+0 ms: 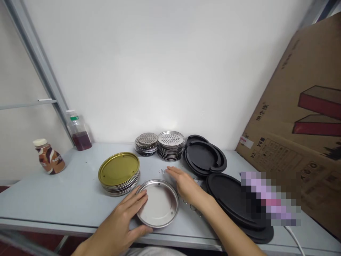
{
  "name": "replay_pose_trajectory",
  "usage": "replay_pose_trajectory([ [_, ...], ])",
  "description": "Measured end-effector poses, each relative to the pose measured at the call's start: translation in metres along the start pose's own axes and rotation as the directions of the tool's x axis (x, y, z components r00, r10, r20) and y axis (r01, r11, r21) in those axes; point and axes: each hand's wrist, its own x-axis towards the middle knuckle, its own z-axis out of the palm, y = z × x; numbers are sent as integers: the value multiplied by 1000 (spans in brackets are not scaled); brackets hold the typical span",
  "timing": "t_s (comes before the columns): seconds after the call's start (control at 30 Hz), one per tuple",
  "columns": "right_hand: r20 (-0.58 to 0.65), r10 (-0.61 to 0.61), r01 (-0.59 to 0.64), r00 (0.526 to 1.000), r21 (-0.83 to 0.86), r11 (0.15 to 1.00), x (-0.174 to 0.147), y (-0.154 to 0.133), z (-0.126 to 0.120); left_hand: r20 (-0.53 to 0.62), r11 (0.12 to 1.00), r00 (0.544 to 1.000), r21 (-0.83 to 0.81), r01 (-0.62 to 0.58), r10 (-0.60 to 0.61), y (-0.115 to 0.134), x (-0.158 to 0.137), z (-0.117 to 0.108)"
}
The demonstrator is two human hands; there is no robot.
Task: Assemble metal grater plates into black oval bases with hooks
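A shallow round silver metal dish (157, 206) with a few small holes lies at the table's front edge. My left hand (125, 213) grips its left side, fingers over the rim and thumb at the near edge. Beside its upper right is my right hand (185, 183), fingers stretched out and pointing up and left; its palm side is hidden. Small wire rings (162, 171) lie by those fingertips, and more loose rings (195, 180) are scattered beyond the wrist, partly covered by the arm. To the left stands a stack of round metal dishes, topped by a gold one (119, 169).
Stacked perforated metal discs (171, 139) and a looser pile of discs (146, 142) stand near the wall. Black round trays (205, 156) and black oval plates (234, 199) fill the right. Two bottles (49, 156) are at left; a large cardboard box (290, 142) leans at right.
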Motion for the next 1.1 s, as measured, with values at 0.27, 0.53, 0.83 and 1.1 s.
replay_pose_trajectory([
  [0.27, 16, -176, 175, 984, 84, 981, 35, -12, 19, -78, 984, 988, 130, -122, 133, -14, -36, -20],
  [0.53, 32, -56, 57, 998, -34, 998, 20, -12, 13, -315, 993, 949, 116, 24, 14, -27, -59, -80],
  [0.83, 55, 233, -215, 971, -224, 951, -49, -13, 15, -287, 998, 957, 65, -25, 42, 1, -3, -35],
  [1.1, -38, 356, -355, 934, -228, 907, -54, -12, 14, -201, 999, 979, 5, -32, 32, 6, 29, 18],
])
